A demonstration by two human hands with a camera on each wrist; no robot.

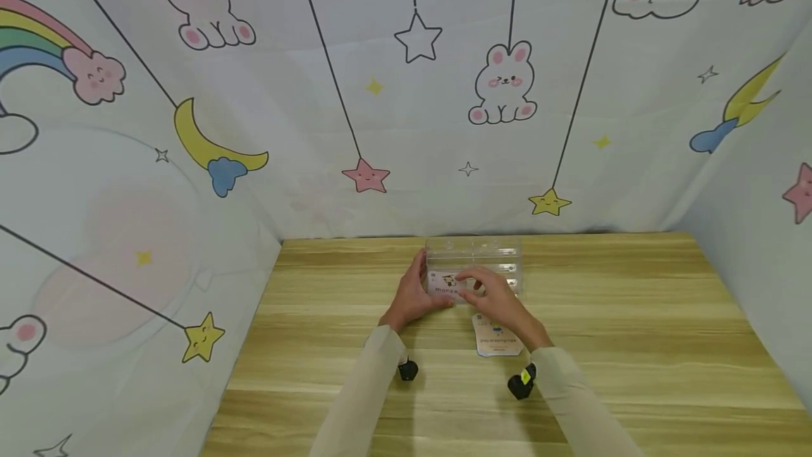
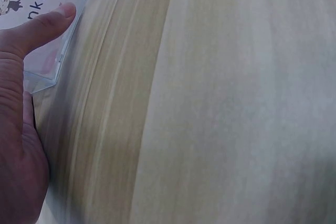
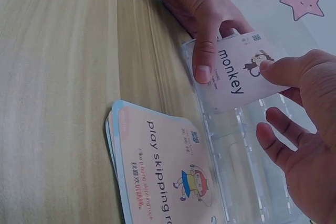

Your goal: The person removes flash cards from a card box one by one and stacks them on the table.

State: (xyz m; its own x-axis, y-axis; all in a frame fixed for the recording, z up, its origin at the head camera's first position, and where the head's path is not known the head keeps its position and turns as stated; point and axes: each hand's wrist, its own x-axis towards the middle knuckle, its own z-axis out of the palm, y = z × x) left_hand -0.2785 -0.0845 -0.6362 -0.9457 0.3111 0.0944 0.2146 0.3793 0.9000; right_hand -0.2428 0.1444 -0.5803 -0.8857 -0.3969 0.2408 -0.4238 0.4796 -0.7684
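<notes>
A clear plastic box with several compartments stands at the back of the table. In its left front part is a white word card printed "monkey" with a small monkey picture. My left hand grips the box at its left front corner, its thumb lying over the card's lower edge and the rim. With thumb and index finger, my right hand pinches the card's upper right edge; the other fingers of that hand curve loosely over the box. The left fingers behind the box are mostly hidden.
A small pile of blue-edged cards, the top one reading "play skipping", lies in front of the box under my right wrist. The wood-grain table ends at a white cartoon-printed cloth behind the box.
</notes>
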